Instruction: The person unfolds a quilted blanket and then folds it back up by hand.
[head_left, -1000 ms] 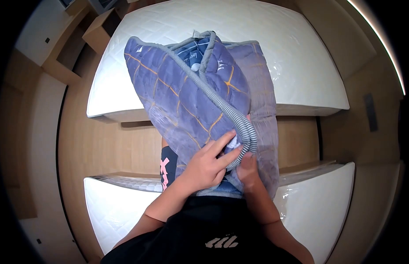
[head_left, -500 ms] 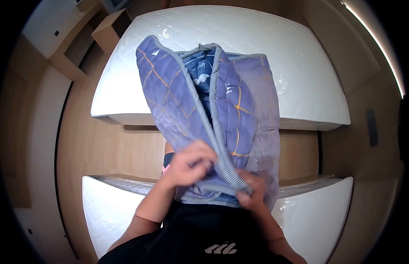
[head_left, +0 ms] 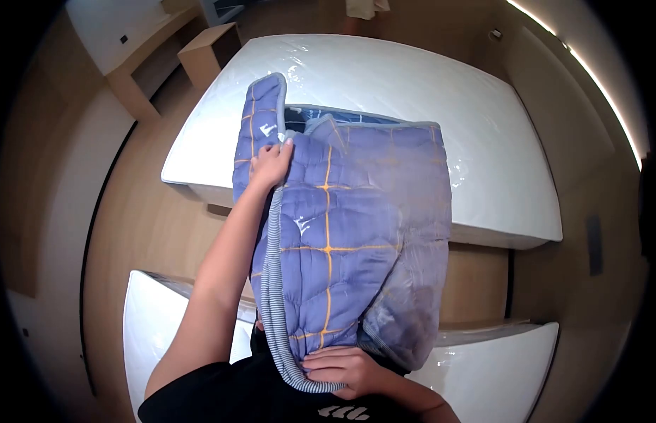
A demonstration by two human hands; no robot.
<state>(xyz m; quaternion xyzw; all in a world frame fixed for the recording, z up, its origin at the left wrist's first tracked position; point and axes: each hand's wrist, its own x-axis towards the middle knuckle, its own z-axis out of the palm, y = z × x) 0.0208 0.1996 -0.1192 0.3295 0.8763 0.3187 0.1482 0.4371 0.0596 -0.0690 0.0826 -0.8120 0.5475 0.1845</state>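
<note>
A folded purple quilted pad (head_left: 349, 218) with yellow grid lines and grey striped piping lies in front of me. Cloudy see-through plastic (head_left: 416, 204) covers its right part. At the pad's upper left, my left hand (head_left: 271, 163) is closed on the piped edge, arm stretched forward. Near my body, my right hand (head_left: 349, 370) grips the lower corner, fingers on top and the thumb side hidden. Dark blue printed fabric (head_left: 328, 114) shows between the layers at the far end.
A white plastic-wrapped mattress (head_left: 493, 141) lies beyond the pad. Closer to me, another white mattress (head_left: 493, 366) shows on both sides of my body. Wooden floor (head_left: 155, 218) runs between them. A wooden desk unit (head_left: 208, 56) stands far left. A person's legs (head_left: 359, 25) show at the back.
My left hand has moved forward to the pad's upper left edge. My right hand has shifted left and nearer my body. The pad's open folds now lie flatter, with the front layer spread left.
</note>
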